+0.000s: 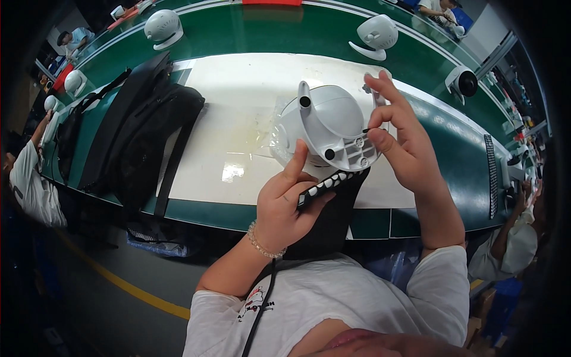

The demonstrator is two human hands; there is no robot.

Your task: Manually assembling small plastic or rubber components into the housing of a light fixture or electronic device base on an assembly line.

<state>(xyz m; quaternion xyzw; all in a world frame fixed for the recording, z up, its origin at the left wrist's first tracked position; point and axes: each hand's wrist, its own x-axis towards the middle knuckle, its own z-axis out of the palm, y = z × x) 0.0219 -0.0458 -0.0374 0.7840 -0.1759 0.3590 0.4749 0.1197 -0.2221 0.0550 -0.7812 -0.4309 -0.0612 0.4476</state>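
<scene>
A rounded white plastic appliance (338,113) with a curved stand lies in front of me, its underside with round ribbed sockets turned up. Between thumb and forefinger, my right hand (407,143) pinches a small dark piece (366,131) at the appliance's right edge; its exact kind is too small to make out. My left hand (284,205) grips a black strip (334,183) with rows of white spots, just below the housing. The left forefinger points up beside the stand. Transparent plastic film (275,134) lies at the appliance's left side.
Under the appliance is a white board (238,77) on the green bench. Black bags (148,131) lie at left. Similar white units (163,28) stand on the green belt (267,30) beyond. Another spotted strip (491,175) lies at right. Other people work along both sides.
</scene>
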